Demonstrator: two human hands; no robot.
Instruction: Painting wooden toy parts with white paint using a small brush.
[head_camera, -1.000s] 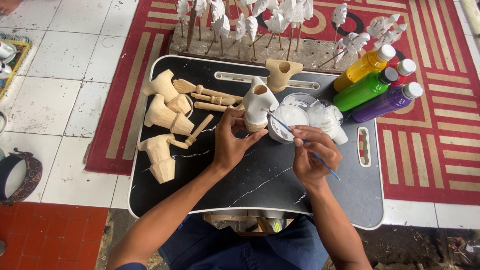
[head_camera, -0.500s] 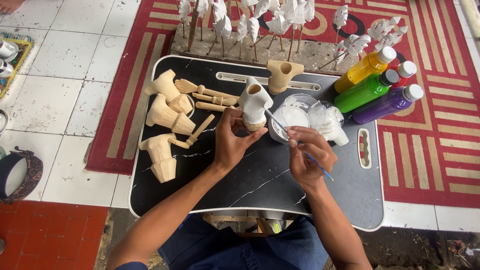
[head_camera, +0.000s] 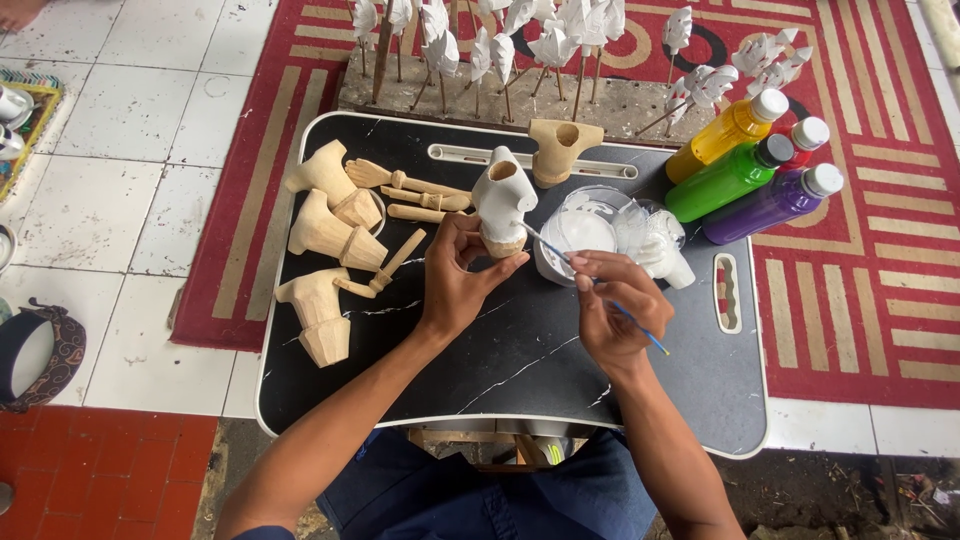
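Observation:
My left hand (head_camera: 455, 285) grips the base of a small wooden figure (head_camera: 502, 200) that is coated white, held upright over a black tray table (head_camera: 520, 370). My right hand (head_camera: 612, 315) pinches a thin paintbrush (head_camera: 590, 282) with a blue handle, and its tip touches the figure's right side. Just behind the brush stands a clear cup of white paint (head_camera: 582, 232) with crumpled plastic (head_camera: 655, 240) beside it.
Several bare wooden figures (head_camera: 325, 235) and loose wooden sticks (head_camera: 415, 195) lie on the tray's left; another bare piece (head_camera: 562, 150) stands at the back. Yellow, green, red and purple paint bottles (head_camera: 745, 175) lie at the right. White-painted pieces on sticks (head_camera: 520, 40) stand behind, on a red rug.
The white figure has been raised slightly and turned in my left hand. My right hand has shifted the brush from the paint cup toward the figure's side.

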